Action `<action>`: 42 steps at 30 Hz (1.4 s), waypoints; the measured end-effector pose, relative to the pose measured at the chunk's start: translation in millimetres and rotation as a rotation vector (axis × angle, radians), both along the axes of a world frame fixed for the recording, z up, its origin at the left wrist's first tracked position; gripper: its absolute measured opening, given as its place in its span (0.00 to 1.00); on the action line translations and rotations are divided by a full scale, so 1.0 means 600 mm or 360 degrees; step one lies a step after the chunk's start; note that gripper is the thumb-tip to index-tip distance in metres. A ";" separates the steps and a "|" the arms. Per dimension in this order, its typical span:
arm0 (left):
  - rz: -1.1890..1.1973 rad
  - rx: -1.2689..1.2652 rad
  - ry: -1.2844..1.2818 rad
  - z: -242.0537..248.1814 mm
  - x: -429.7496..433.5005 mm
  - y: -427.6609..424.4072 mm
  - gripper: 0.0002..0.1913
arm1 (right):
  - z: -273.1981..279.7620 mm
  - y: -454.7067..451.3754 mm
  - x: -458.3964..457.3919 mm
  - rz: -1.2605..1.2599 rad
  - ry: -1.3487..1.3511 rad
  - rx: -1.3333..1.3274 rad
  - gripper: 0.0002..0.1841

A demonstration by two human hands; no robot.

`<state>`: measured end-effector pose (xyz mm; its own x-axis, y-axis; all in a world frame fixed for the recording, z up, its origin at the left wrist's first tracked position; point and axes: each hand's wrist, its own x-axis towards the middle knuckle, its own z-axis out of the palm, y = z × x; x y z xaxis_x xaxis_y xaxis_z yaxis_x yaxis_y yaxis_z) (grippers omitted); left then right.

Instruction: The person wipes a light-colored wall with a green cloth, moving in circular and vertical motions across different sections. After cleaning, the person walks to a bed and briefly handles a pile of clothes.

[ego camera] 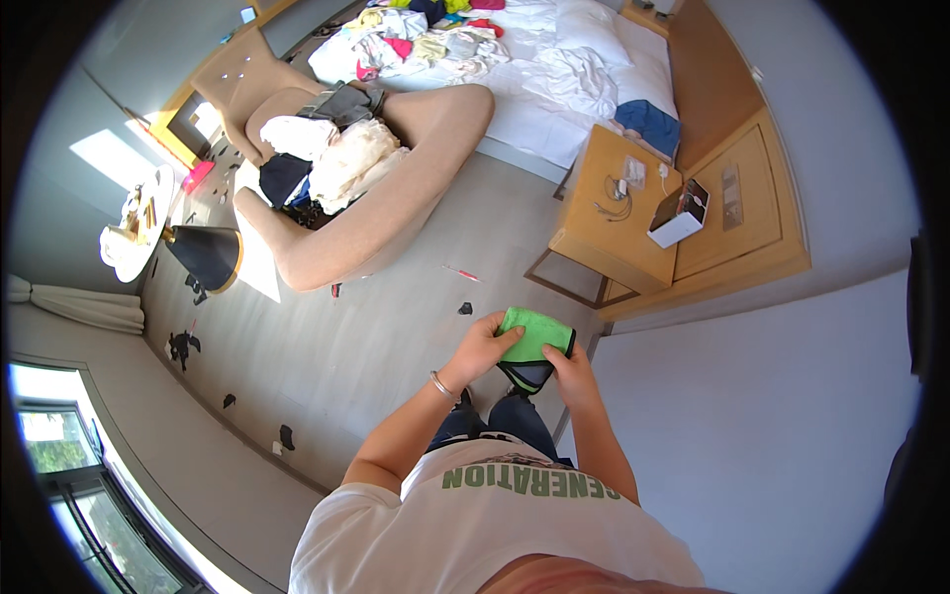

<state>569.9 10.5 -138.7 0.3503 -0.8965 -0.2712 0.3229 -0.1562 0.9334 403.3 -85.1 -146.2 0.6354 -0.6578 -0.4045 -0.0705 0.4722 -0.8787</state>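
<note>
A folded green cloth with black edging and a grey side is held between both hands at waist height, above the floor. My left hand grips its left edge, thumb on top, and has a silver bangle at the wrist. My right hand pinches the lower right edge with the thumb over the green face. The fingers beneath the cloth are hidden. Part of the grey side and a black-edged flap hang below the green face.
Ahead, a beige sofa holds heaped clothes. A wooden nightstand bears cables and a box. Behind stands a bed with scattered clothing. Several dark scraps and a red stick lie on the floor; a round white table stands left.
</note>
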 end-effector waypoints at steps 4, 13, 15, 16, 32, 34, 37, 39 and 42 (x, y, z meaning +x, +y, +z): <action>0.0539 0.0148 -0.0448 -0.021 0.052 -0.020 0.11 | -0.025 -0.058 0.097 0.0164 -0.0167 -0.0035 0.16; 0.1237 0.0634 -0.1072 0.061 0.172 0.020 0.12 | -0.011 -0.129 0.386 0.1044 -0.0463 -0.0282 0.13; 0.1495 0.0365 -0.1218 0.067 0.180 0.044 0.16 | 0.001 -0.109 0.440 0.1292 -0.0564 -0.0431 0.15; 0.1570 0.0440 -0.1176 0.068 0.182 0.064 0.21 | 0.006 -0.094 0.469 0.1469 -0.0458 -0.0547 0.14; 0.2033 0.0947 -0.1037 0.058 0.363 0.582 0.15 | 0.070 0.452 0.781 0.1978 -0.0855 -0.1190 0.04; 0.2012 0.0957 -0.1071 0.068 0.400 0.641 0.13 | 0.095 0.497 0.820 0.1969 -0.0931 -0.1387 0.04; 0.2101 0.0864 -0.0984 0.080 0.456 0.693 0.09 | 0.118 0.549 0.888 0.1699 -0.1402 -0.1898 0.05; 0.2178 0.0775 -0.1070 0.081 0.495 0.712 0.08 | 0.119 0.568 0.914 0.1752 -0.1295 -0.1743 0.05; 0.2342 0.0488 -0.1121 0.073 0.558 0.726 0.08 | 0.101 0.588 0.954 0.1866 -0.1047 -0.1532 0.07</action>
<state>904.9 446.1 -95.2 0.9163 0.3442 0.2047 -0.0936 -0.3131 0.9451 975.7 267.8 -85.5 0.8218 0.4385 0.3638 0.5056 -0.2671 -0.8204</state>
